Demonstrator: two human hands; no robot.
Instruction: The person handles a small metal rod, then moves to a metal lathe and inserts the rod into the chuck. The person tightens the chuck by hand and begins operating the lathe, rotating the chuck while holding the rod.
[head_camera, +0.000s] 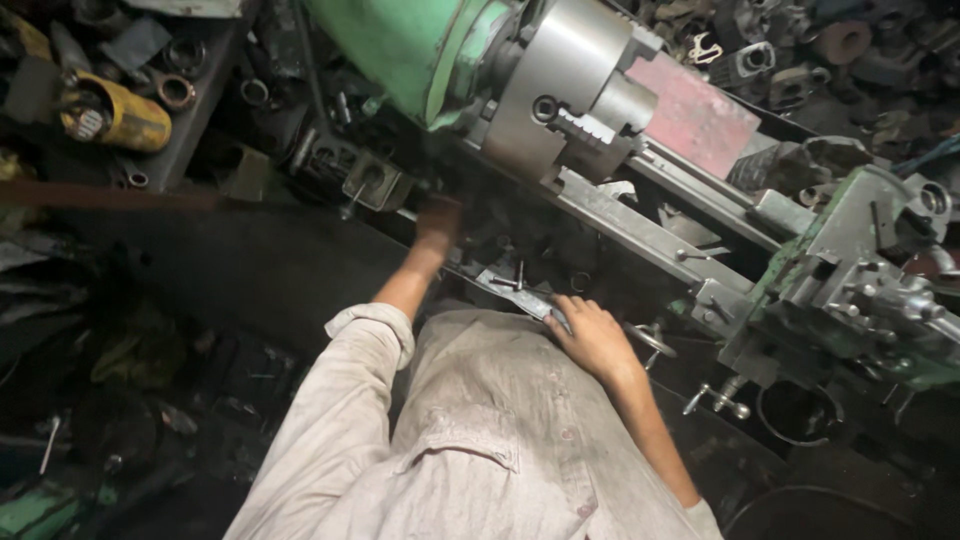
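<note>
Nearest, the right hand (592, 335) lies flat, fingers spread, on a grey metal plate (520, 296) at the lathe's front edge. Farther, the blurred left hand (438, 222) reaches below the steel chuck (560, 95) — grip unclear.

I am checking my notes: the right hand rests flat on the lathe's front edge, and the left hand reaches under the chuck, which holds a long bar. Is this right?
Not quite. In the head view the chuck is empty. The right hand does rest on the lathe edge, and the left hand, blurred, reaches below the chuck.
</note>
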